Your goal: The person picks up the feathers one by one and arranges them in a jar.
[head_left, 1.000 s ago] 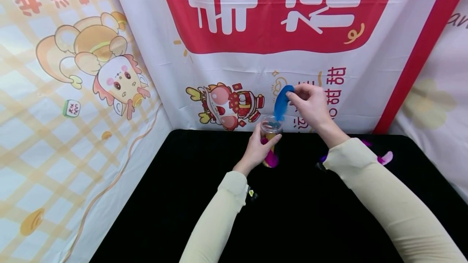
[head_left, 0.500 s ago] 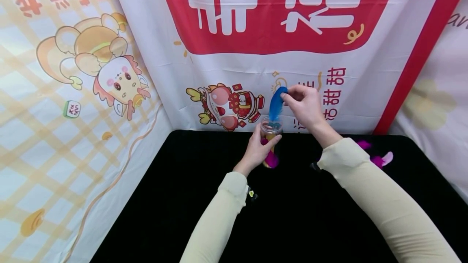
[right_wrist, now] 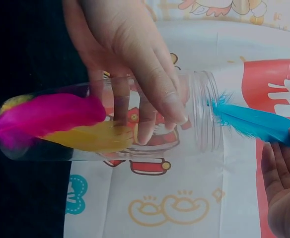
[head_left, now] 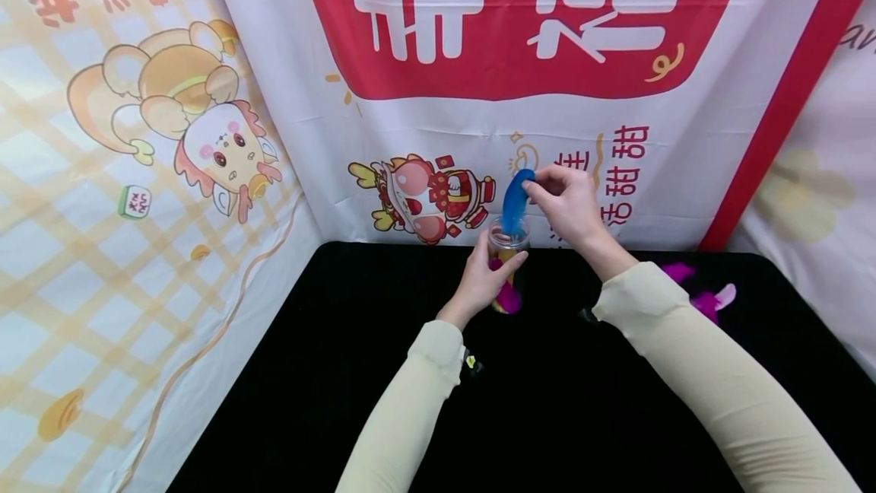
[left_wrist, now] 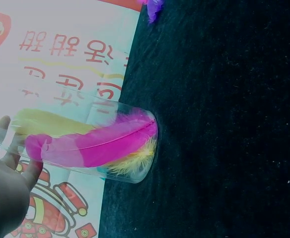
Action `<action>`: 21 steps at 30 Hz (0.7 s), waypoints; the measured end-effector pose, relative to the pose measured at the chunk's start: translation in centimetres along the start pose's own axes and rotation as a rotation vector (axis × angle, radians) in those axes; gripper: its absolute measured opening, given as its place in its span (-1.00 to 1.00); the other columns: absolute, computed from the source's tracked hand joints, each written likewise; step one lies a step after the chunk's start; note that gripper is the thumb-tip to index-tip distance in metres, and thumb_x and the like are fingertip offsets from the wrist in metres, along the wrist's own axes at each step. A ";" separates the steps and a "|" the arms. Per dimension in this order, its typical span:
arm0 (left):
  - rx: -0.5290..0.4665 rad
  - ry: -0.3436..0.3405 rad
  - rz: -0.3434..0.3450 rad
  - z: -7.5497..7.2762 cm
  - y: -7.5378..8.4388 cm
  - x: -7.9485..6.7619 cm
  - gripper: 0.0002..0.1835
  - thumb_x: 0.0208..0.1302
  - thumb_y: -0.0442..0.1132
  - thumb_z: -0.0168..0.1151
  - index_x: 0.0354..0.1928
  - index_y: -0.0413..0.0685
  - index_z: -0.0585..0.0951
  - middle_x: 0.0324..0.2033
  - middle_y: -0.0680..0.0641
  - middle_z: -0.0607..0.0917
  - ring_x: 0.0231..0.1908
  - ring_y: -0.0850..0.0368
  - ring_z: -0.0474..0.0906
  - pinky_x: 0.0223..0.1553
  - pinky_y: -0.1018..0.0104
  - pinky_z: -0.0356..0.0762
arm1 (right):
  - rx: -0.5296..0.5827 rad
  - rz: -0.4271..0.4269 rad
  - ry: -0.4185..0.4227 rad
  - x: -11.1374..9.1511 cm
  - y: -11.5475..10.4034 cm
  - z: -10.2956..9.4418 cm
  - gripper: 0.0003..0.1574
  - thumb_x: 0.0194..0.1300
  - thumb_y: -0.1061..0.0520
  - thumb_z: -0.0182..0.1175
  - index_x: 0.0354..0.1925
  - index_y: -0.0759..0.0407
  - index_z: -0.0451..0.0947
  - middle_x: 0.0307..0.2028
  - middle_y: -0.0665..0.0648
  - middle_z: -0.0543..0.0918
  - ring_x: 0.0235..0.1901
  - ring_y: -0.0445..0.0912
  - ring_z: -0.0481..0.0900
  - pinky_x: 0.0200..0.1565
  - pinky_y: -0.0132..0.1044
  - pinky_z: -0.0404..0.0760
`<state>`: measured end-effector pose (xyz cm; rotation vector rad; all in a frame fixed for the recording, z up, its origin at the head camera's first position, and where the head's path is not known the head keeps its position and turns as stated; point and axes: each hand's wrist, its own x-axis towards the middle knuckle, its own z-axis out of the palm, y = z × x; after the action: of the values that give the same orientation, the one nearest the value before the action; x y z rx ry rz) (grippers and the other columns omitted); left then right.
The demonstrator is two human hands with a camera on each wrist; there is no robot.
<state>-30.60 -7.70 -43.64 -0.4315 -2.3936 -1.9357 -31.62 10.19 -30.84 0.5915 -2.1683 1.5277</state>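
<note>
Blue feather (head_left: 515, 200) and right hand (head_left: 569, 202) have shifted slightly left and down; the feather's fluffy end enters the jar's mouth, its other end pinched by thumb and fingers. The left hand (head_left: 477, 281), lower, grips the jar (right_wrist: 157, 147), which holds pink (right_wrist: 60, 114) and yellow feathers (right_wrist: 93, 139).

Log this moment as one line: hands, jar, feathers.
left hand: grips clear jar | right hand: pinches blue feather at jar mouth | inside jar: magenta feather, yellow feather | black table: more feathers
</note>
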 end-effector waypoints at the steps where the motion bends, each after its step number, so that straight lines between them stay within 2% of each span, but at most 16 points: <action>1: 0.005 0.002 -0.001 0.0 0.0 0.0 -0.18 0.34 0.28 0.28 0.50 0.27 0.18 0.32 0.00 0.52 0.37 0.03 0.42 0.37 0.00 0.37 | 0.001 0.001 0.001 0.0 0.1 0.0 -0.77 0.43 0.12 0.31 -0.17 0.30 0.73 -0.25 0.25 0.76 -0.32 0.03 0.71 -0.28 -0.44 0.63; 5: 0.015 0.006 -0.002 0.1 0.0 0.0 -0.18 0.34 0.29 0.28 0.51 0.28 0.18 0.29 0.06 0.54 0.32 0.14 0.45 0.36 0.03 0.39 | -0.006 -0.004 0.010 -0.1 0.1 0.1 -0.77 0.42 0.12 0.32 -0.17 0.30 0.73 -0.25 0.25 0.77 -0.35 -0.08 0.71 -0.27 -0.47 0.64; 11: 0.026 0.009 0.009 0.1 0.0 0.2 -0.15 0.33 0.30 0.28 0.53 0.25 0.17 0.30 0.01 0.53 0.35 0.01 0.44 0.35 0.01 0.40 | -0.031 -0.001 0.009 -0.2 0.3 0.1 -0.76 0.41 0.10 0.33 -0.16 0.29 0.74 -0.26 0.25 0.77 -0.34 -0.03 0.73 -0.27 -0.48 0.64; 21: 0.034 0.015 -0.004 0.2 0.0 0.2 -0.14 0.33 0.31 0.27 0.53 0.25 0.16 0.32 0.01 0.52 0.33 0.15 0.43 0.37 0.05 0.38 | -0.046 0.024 -0.001 -0.6 0.5 0.4 -0.77 0.40 0.10 0.34 -0.16 0.27 0.74 -0.25 0.24 0.78 -0.32 -0.02 0.73 -0.28 -0.48 0.63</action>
<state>-30.73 -7.50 -43.64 -0.4093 -2.4160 -1.8895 -31.44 10.04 -31.72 0.5532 -2.2123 1.4857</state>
